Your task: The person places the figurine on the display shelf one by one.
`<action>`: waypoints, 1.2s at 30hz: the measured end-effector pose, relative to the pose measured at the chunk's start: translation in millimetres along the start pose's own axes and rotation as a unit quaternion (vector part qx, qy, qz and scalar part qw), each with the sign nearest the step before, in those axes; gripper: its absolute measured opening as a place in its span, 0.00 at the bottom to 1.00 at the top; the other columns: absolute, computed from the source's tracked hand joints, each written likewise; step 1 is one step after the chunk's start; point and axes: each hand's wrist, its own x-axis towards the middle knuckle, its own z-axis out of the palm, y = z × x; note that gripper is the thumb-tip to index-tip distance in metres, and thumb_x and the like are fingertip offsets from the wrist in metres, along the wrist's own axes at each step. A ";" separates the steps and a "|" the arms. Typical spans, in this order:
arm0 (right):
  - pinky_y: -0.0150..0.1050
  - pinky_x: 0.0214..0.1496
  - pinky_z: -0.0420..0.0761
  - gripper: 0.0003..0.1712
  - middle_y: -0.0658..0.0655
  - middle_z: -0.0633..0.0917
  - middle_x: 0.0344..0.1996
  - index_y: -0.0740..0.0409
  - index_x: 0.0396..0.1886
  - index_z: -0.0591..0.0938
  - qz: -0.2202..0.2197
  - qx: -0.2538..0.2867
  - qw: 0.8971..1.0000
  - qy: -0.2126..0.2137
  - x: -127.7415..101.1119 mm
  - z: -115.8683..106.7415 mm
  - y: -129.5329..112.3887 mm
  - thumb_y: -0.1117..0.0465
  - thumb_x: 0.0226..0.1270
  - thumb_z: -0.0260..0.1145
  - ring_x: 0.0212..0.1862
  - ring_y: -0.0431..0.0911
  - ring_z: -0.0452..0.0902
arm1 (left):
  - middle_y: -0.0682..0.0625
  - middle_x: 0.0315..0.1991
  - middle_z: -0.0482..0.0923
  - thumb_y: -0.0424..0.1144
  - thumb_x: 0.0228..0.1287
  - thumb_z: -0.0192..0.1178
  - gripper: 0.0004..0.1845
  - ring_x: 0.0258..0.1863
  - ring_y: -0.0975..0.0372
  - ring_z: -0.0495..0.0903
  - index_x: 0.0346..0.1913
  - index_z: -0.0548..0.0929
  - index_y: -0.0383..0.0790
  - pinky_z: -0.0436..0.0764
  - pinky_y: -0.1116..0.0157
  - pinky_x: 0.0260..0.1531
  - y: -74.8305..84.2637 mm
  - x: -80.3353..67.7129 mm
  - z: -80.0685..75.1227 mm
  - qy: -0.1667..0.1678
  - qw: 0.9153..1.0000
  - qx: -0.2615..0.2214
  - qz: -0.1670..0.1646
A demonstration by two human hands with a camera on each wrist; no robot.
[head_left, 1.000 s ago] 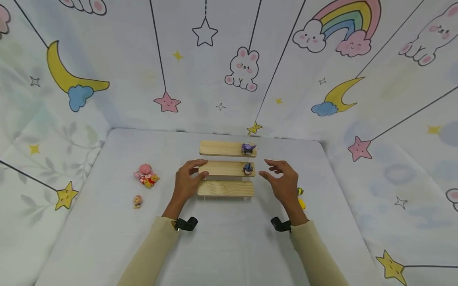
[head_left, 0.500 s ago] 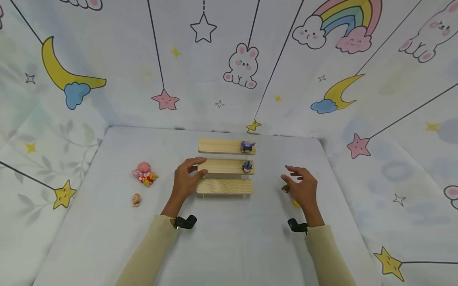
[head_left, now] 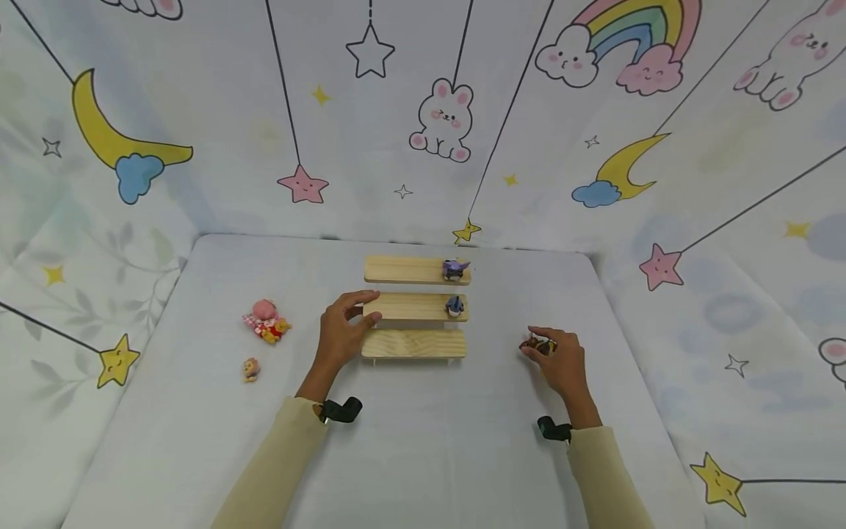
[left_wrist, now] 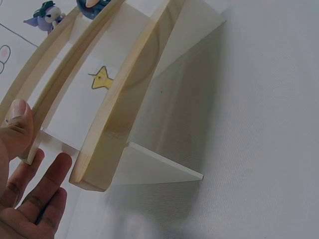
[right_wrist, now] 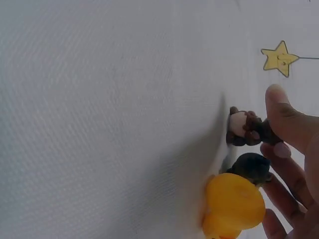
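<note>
A tiered stand of three pale wooden boards [head_left: 413, 344] on clear supports stands mid-table. My left hand [head_left: 338, 339] grips the left end of its middle board, thumb on top and fingers underneath, as the left wrist view shows. To the right, my right hand [head_left: 562, 365] pinches a small brown figurine [right_wrist: 241, 127] between thumb and index finger; the thumb partly hides its top. Close beside it are a dark round-topped figurine [right_wrist: 251, 168] and a yellow figurine [right_wrist: 235, 201]. On the boards' right ends sit a purple figurine [head_left: 453, 270] and a blue figurine [head_left: 454, 306].
Left of the stand lie a pink-and-red cluster of figurines [head_left: 266, 321] and a small tan figurine [head_left: 250, 369]. White tabletop [head_left: 423, 441] spreads around the stand. A printed cloth backdrop [head_left: 231, 132] rises behind and at both sides.
My right hand has moved right and down from beside the stand to the figurines, and its fingers have closed on the brown one. The left hand stays on the middle board.
</note>
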 end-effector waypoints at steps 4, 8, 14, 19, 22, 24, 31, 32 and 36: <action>0.67 0.65 0.76 0.27 0.70 0.82 0.60 0.53 0.66 0.85 0.012 -0.009 1.000 -0.009 -0.8 2.3 3.9 0.56 0.69 0.78 0.64 0.67 0.73 | 0.44 0.66 0.82 0.40 0.66 0.74 0.23 0.67 0.51 0.80 0.64 0.87 0.42 0.80 0.53 0.71 -0.4 0.3 0.0 0.001 1.000 -0.003 -0.002; 0.66 0.64 0.77 0.25 0.67 0.84 0.56 0.55 0.64 0.86 0.011 -0.007 1.000 0.000 0.0 6.2 7.8 0.56 0.70 0.77 0.62 0.65 0.75 | 0.44 0.67 0.82 0.39 0.66 0.74 0.23 0.66 0.50 0.81 0.64 0.87 0.42 0.80 0.52 0.71 0.6 0.0 0.0 0.000 1.000 -0.002 -0.002; 0.64 0.64 0.78 0.23 0.63 0.87 0.53 0.55 0.61 0.88 -0.006 0.003 1.000 0.024 1.6 9.9 5.3 0.55 0.68 0.78 0.62 0.62 0.76 | 0.44 0.67 0.82 0.37 0.66 0.74 0.23 0.66 0.50 0.80 0.63 0.87 0.42 0.80 0.51 0.71 0.6 -0.5 -0.3 -0.001 1.000 -0.009 -0.003; 0.57 0.57 0.81 0.22 0.59 0.91 0.50 0.54 0.59 0.89 -0.037 0.022 0.998 0.047 1.8 10.7 -8.1 0.57 0.66 0.79 0.58 0.58 0.80 | 0.43 0.66 0.82 0.35 0.66 0.74 0.22 0.65 0.49 0.81 0.63 0.87 0.41 0.80 0.50 0.70 -1.5 0.1 0.0 0.000 1.000 -0.011 0.005; 0.53 0.50 0.83 0.22 0.57 0.92 0.48 0.54 0.58 0.89 -0.067 0.035 0.995 0.063 1.0 12.1 -18.0 0.58 0.65 0.80 0.55 0.56 0.85 | 0.44 0.66 0.82 0.35 0.66 0.74 0.23 0.65 0.49 0.81 0.63 0.87 0.42 0.80 0.51 0.70 -2.5 0.4 -0.1 0.000 1.000 -0.013 0.006; 0.51 0.47 0.83 0.22 0.55 0.92 0.47 0.53 0.58 0.89 -0.084 0.044 0.993 0.072 -0.6 13.5 -24.9 0.59 0.65 0.80 0.53 0.54 0.87 | 0.44 0.66 0.82 0.35 0.66 0.74 0.23 0.66 0.50 0.80 0.64 0.87 0.41 0.80 0.50 0.70 -2.1 0.2 -0.1 -0.002 1.000 -0.014 0.008; 0.33 0.55 0.80 0.24 0.50 0.92 0.47 0.50 0.59 0.88 -0.124 0.087 0.986 0.074 -6.5 19.8 -50.6 0.63 0.63 0.81 0.51 0.47 0.88 | 0.44 0.66 0.82 0.38 0.66 0.75 0.23 0.66 0.51 0.80 0.63 0.87 0.42 0.81 0.51 0.70 -1.9 0.1 0.1 -0.003 1.000 -0.014 0.010; 0.31 0.56 0.80 0.24 0.50 0.92 0.48 0.50 0.59 0.88 -0.130 0.093 0.985 0.071 -7.0 20.6 -54.7 0.63 0.63 0.81 0.51 0.46 0.88 | 0.44 0.66 0.82 0.38 0.66 0.75 0.23 0.66 0.51 0.80 0.63 0.87 0.41 0.81 0.51 0.70 -1.9 0.1 0.0 -0.002 1.000 -0.013 0.011; 0.27 0.56 0.79 0.25 0.49 0.92 0.48 0.48 0.60 0.88 -0.146 0.104 0.982 0.060 -8.5 25.3 -67.6 0.62 0.63 0.81 0.51 0.45 0.88 | 0.44 0.66 0.83 0.37 0.66 0.75 0.23 0.67 0.51 0.80 0.63 0.87 0.41 0.81 0.50 0.69 -2.7 0.2 0.2 0.002 1.000 -0.013 0.014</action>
